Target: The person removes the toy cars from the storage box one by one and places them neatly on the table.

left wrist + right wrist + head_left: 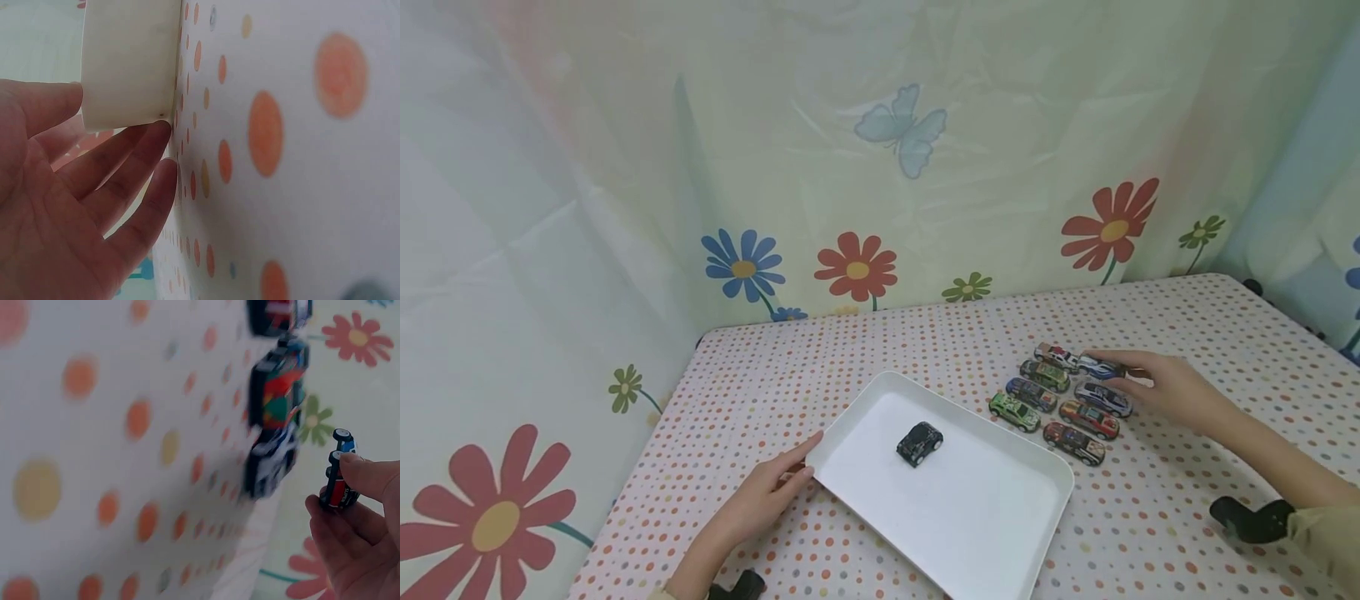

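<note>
My right hand [1180, 392] pinches a small blue-and-white toy car [1101, 367] between thumb and fingers. In the right wrist view that toy car [340, 478] is tipped up, its wheels facing the table side. Close by, a silver-and-blue toy car [1103, 399], a red one [1089, 419] and a dark red one [1073, 443] stand in a column. My left hand [767, 493] touches the outer corner of a white tray [970, 508] with fairly straight fingers; in the left wrist view the thumb meets the tray wall [128, 62] near its rim. A black toy car [920, 443] sits in the tray.
Beside the first column stands another: a red-and-white toy car [1054, 357], a dark green one [1045, 375], a blue one [1032, 394] and a bright green one [1014, 412], close to the tray's far edge. A dotted cloth [760, 375] covers the table, with a flowered curtain [1000, 150] behind.
</note>
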Tool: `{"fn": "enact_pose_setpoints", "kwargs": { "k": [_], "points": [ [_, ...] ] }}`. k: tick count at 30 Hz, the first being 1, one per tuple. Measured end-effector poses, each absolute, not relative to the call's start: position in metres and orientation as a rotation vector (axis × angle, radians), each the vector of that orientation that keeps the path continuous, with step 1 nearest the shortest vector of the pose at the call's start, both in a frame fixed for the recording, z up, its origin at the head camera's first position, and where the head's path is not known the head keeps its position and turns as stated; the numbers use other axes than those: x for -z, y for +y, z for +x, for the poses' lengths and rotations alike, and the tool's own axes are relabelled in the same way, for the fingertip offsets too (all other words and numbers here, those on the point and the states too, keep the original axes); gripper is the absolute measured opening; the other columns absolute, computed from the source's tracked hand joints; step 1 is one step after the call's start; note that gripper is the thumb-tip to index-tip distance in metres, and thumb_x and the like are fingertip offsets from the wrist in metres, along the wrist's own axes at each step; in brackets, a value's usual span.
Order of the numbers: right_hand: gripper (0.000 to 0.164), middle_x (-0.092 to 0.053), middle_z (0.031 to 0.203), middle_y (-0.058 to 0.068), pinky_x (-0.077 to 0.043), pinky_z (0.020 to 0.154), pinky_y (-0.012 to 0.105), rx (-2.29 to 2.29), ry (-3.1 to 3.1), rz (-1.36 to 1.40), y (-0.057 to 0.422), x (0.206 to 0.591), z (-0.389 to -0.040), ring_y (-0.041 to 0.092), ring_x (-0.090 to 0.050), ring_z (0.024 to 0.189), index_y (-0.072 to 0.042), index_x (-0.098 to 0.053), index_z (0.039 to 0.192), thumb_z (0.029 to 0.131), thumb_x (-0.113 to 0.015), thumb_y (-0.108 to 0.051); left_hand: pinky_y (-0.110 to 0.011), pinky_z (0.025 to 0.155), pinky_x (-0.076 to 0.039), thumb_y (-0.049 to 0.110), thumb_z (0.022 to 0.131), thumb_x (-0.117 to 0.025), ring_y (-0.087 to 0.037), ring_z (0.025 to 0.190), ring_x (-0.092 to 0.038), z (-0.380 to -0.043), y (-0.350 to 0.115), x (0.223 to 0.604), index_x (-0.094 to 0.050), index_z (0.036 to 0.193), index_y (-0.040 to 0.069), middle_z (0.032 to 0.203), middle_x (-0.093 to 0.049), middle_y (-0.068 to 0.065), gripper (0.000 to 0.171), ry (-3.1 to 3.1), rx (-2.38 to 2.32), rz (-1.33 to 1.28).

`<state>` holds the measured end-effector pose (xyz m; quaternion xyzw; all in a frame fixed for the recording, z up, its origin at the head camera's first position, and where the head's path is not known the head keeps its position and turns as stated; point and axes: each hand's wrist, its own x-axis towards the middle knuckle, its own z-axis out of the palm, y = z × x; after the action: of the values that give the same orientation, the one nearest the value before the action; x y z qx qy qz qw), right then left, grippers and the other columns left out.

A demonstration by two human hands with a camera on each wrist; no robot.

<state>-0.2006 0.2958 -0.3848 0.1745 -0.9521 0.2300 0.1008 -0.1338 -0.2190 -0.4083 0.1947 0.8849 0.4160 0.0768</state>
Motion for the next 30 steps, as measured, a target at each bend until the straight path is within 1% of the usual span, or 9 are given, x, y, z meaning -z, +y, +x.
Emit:
{"fn": "enact_pose_setpoints", "kwargs": {
  "k": [5,7,13,20,27,30],
  "points": [
    [0.045,-0.047,0.124,0.035,-0.044,0.079,0.058,-0.680,-2.887,0.433,0.312,0.399,-0.212,0.053,-0.048,0.104,0.002,-0.054,0.128,0.085,-0.067,-0.005,-0.036,0.082,-0.048,0.025,0.100,-0.048,-0.024,0.107,-0.056,-0.134,-0.220,0.410,-0.036,0.145,0.013,0.135,-0.048,-0.014,0.049,2.640,-1.246,0.572],
    [0.045,-0.044,0.125,0.037,-0.041,0.080,0.061,-0.681,-2.926,0.416,0.315,0.401,-0.214,0.056,-0.046,0.104,0.004,-0.053,0.128,0.086,-0.065,-0.005,-0.036,0.081,-0.048,0.025,0.099,-0.048,-0.024,0.106,-0.056,-0.134,-0.220,0.410,-0.036,0.146,0.013,0.131,-0.051,-0.013,0.049,2.635,-1.251,0.565],
    [0.044,-0.042,0.123,0.040,-0.041,0.078,0.061,-0.636,-2.989,0.372,0.317,0.404,-0.218,0.055,-0.046,0.103,0.006,-0.051,0.128,0.087,-0.063,-0.005,-0.035,0.082,-0.047,0.025,0.099,-0.049,-0.024,0.109,-0.055,-0.134,-0.219,0.410,-0.036,0.146,0.014,0.137,-0.046,-0.013,0.049,2.629,-1.271,0.567],
    [0.043,-0.046,0.120,0.039,-0.041,0.079,0.061,-0.529,-3.027,0.365,0.315,0.404,-0.222,0.053,-0.048,0.103,0.006,-0.053,0.126,0.086,-0.064,-0.004,-0.036,0.083,-0.048,0.023,0.099,-0.049,-0.027,0.114,-0.052,-0.134,-0.221,0.410,-0.036,0.145,0.014,0.143,-0.038,-0.013,0.049,2.640,-1.282,0.580],
    [0.040,-0.047,0.118,0.039,-0.040,0.080,0.061,-0.472,-3.008,0.402,0.313,0.404,-0.222,0.055,-0.047,0.103,0.008,-0.054,0.121,0.083,-0.066,-0.001,-0.040,0.085,-0.047,0.023,0.099,-0.049,-0.028,0.116,-0.050,-0.134,-0.220,0.410,-0.036,0.145,0.015,0.143,-0.038,-0.012,0.049,2.642,-1.284,0.592],
    [0.038,-0.048,0.116,0.039,-0.040,0.079,0.062,-0.481,-3.020,0.388,0.311,0.401,-0.221,0.055,-0.048,0.101,0.010,-0.052,0.119,0.085,-0.065,-0.001,-0.040,0.085,-0.046,0.024,0.099,-0.048,-0.027,0.116,-0.051,-0.134,-0.219,0.410,-0.036,0.146,0.015,0.143,-0.039,-0.011,0.049,2.644,-1.272,0.602]
  ]
}}
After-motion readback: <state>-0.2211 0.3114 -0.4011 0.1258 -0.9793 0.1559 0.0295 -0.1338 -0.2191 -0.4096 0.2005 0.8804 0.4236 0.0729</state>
